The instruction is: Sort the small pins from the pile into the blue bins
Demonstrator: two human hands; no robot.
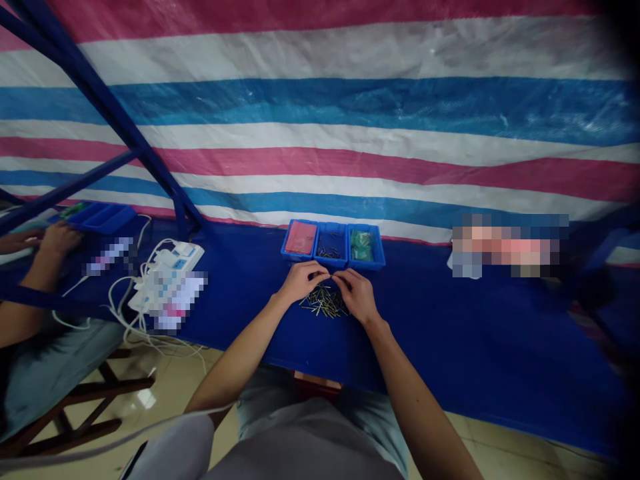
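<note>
My left hand [302, 281] and my right hand [357, 293] meet fingertip to fingertip over a pile of thin, screw-like metal pieces [325, 305] on the blue table. Both hands pinch with thumb and forefinger. Something tiny and dark shows between the fingertips, too small to name. Just beyond the hands is a row of blue bins. The left bin holds a flat pink-red stack [301, 238]. In the middle bin [331, 233] lie several small metal pieces. Green and clear packets [361, 246] fill part of the right bin.
On the left, white power strips [167, 272] trail cables over the blue table [430, 347] edge. A co-worker's hand [60, 238] is near another blue tray [106, 217]. Blue metal bars [107, 110] slant across the left. A blurred-out item lies to the right.
</note>
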